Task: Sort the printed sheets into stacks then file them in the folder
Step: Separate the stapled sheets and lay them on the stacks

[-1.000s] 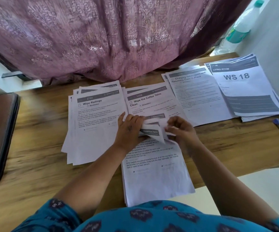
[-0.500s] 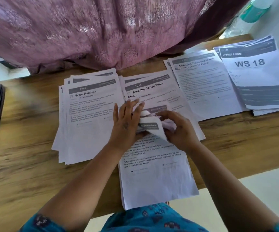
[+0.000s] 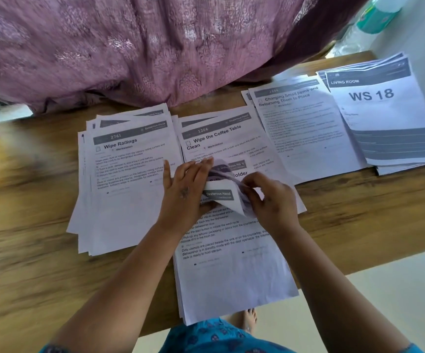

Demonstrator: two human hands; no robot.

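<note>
The sheets (image 3: 127, 200) are white with dark grey header bars and black print — the WS 18 page (image 3: 382, 118) also carries a wide grey block. The table (image 3: 28, 263) is warm brown with streaky wood grain, and the curtain (image 3: 142, 47) is dusty mauve with a pale floral motif. The sleeves (image 3: 206, 340) are teal (dark blotches scattered on them), and the bottle (image 3: 374, 16) has a teal label.

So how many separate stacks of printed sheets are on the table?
5: Wipe Railings stack at left, Coffee Table stack beside it, Charging stack, WS 18 stack far right, near stack under both hands.
</note>
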